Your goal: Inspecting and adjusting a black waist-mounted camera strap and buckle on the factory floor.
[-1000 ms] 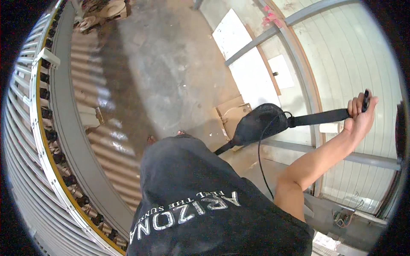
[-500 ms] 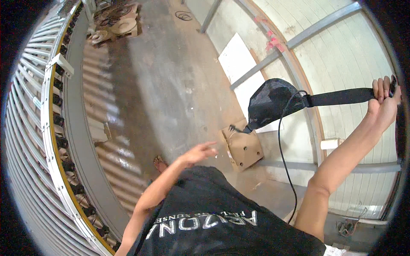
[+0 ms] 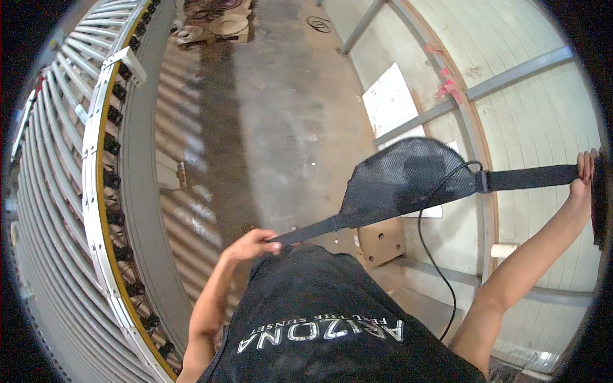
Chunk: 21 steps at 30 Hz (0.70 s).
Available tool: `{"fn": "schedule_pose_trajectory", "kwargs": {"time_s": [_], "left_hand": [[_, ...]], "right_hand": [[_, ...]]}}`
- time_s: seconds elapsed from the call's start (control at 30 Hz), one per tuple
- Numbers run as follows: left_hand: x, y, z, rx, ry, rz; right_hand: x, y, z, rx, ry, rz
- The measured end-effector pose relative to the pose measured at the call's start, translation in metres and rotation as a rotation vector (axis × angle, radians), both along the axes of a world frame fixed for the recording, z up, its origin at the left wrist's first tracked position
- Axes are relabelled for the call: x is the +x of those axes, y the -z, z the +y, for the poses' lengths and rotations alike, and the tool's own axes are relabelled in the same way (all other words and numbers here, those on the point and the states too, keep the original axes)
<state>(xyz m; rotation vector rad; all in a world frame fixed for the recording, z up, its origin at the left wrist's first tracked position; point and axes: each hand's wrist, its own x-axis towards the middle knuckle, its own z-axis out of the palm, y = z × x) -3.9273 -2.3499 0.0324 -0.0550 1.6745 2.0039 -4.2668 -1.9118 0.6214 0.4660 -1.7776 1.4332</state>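
A black mesh waist pouch (image 3: 412, 182) is stretched out across the front of my body, with a strap at each end. My left hand (image 3: 253, 244) is closed round its narrower left strap (image 3: 308, 232), just above my shirt. Out at the right rim, my right hand (image 3: 585, 173) grips the wide right strap (image 3: 533, 177); part of that hand is cut off by the dark edge. A thin black cable (image 3: 426, 246) loops from the pouch's right end and hangs down towards my right side.
Rows of metal rollers in a conveyor frame (image 3: 94, 191) run along the left. On the right stands a panelled wall with grey beams (image 3: 520, 75). A cardboard box (image 3: 381, 242) sits on the floor below the pouch, and a white board (image 3: 391, 99) leans on the wall.
My left hand, empty before, has taken hold of the pouch's dangling left strap and pulled it leftwards. The pouch is now taut between both hands. My right hand keeps its grip.
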Motion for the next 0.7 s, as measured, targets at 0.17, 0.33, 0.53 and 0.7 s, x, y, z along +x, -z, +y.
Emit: {"fn": "schedule_pose_trajectory", "kwargs": {"time_s": [0.17, 0.33, 0.53, 0.7], "left_hand": [[0.083, -0.092, -0.075, -0.200, -0.484, -0.072], [0.092, -0.146, -0.098, 0.148, -0.753, 0.188], [0.043, -0.190, -0.079, 0.160, -0.848, 0.443], [-0.012, -0.210, -0.050, -0.282, -0.790, 0.328]], "right_hand": [[0.039, 0.101, -0.085, -0.244, -0.233, -0.303], [0.043, 0.172, -0.082, -0.336, -0.534, -0.490], [0.072, 0.213, -0.109, -0.375, -0.618, -0.555], [0.088, 0.250, -0.120, -0.330, -1.084, -0.525]]}}
